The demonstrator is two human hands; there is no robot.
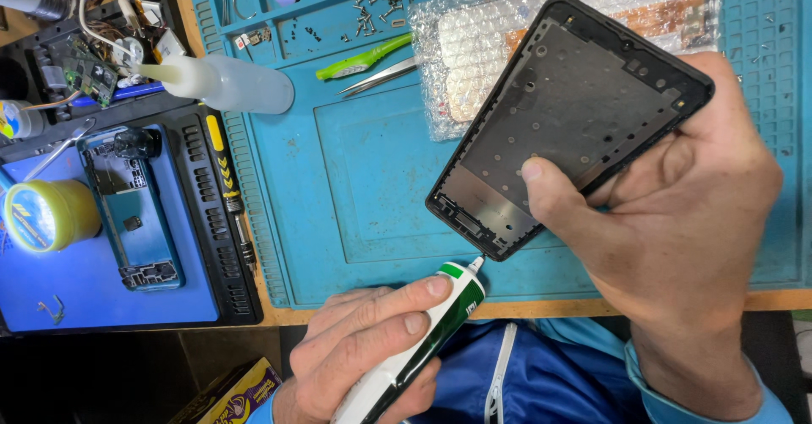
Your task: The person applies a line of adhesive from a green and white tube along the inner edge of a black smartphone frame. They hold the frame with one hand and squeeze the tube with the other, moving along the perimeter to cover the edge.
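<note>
Phone frame (pixel 568 115) is held tilted above the blue mat (pixel 372 187), pinched by the right hand (pixel 677 221), thumb on its inner face. Left hand (pixel 372 339) is wrapped around a glue tube (pixel 423 339), nozzle touching the frame's lower corner. No glue bead is visible yet; the edges look bare.

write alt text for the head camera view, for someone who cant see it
The right hand holds a dark phone frame tilted above a blue work mat, while the left hand points a glue tube nozzle at its lower edge. Tweezers lie on the mat.
</note>
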